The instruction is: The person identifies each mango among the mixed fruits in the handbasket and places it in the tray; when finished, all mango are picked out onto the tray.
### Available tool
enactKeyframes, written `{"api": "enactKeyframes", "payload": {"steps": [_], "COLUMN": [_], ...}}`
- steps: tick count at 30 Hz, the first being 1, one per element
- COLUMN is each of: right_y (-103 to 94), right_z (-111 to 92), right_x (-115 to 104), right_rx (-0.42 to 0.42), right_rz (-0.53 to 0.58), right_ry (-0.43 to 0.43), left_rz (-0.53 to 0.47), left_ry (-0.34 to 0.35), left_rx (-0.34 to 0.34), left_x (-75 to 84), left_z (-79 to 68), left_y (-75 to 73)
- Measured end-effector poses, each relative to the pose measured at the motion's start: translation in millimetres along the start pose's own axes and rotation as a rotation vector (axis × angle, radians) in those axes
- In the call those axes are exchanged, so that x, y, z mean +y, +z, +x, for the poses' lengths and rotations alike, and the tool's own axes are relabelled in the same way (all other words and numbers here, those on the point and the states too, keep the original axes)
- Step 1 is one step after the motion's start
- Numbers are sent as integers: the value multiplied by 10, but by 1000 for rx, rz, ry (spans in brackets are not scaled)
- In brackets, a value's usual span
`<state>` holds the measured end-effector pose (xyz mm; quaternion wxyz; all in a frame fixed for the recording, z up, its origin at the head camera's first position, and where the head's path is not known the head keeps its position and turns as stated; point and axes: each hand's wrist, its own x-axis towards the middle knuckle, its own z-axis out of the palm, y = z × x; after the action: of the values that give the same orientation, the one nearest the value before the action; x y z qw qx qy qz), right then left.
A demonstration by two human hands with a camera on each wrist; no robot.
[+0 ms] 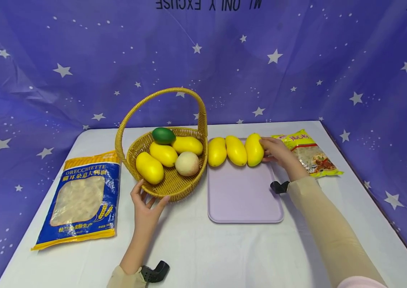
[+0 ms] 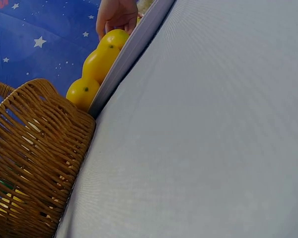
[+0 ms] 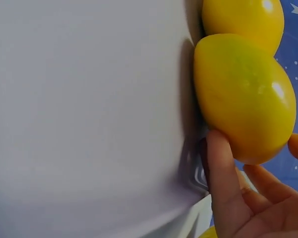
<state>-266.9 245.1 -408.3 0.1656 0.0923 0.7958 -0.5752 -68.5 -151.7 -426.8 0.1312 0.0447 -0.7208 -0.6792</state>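
Fingers of the right hand [image 1: 279, 151] are part-spread at the outer side of the end yellow mango [image 1: 254, 150], touching it; whether they grip cannot be told. This fruit lies along the far edge of the lilac tray [image 1: 244, 196], beside two more mangoes [image 1: 236, 151]. Steady it from opposite sides; avoid pressing into the row, since rounded fruit may roll. Left hand fingers [image 1: 165, 201] are spread against the wicker basket [image 1: 180, 196]. Use light contact, limiting basket shift on the worktop [image 1: 189, 248].

The blue bag [image 1: 79, 198] is showing "ORECCHIETTE" and "猫耳朵意大利面"; the backdrop [image 1: 218, 32] is bearing "ONLY", "EXCUSE"; the yellow packet [image 1: 308, 153], blurred red characters.
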Motion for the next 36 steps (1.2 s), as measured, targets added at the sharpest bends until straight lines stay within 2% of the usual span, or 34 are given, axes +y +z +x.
{"api": "enactKeyframes", "payload": {"steps": [6,17,29,31,36], "right_y": [-4,-66,-101,-98,2], "right_z": [-17,-109,-197,-222,-330], "right_x": [-16,-50,-112,-129,-266], "right_rx": [50,61,155,184,296], "right_rz": [-78,-66,-249,-299,-418], "right_ry": [4,-39,-98,-129,-279], "left_rz": [25,25,12,17,16], "left_ry": [-9,-20,-10,-9,-6], "left_rx": [2,1,7,5,-5], "left_x": [10,8,-14,-19,-21], "left_z": [1,0,1,6,28], "left_y": [1,-3,-33,-31,-14]}}
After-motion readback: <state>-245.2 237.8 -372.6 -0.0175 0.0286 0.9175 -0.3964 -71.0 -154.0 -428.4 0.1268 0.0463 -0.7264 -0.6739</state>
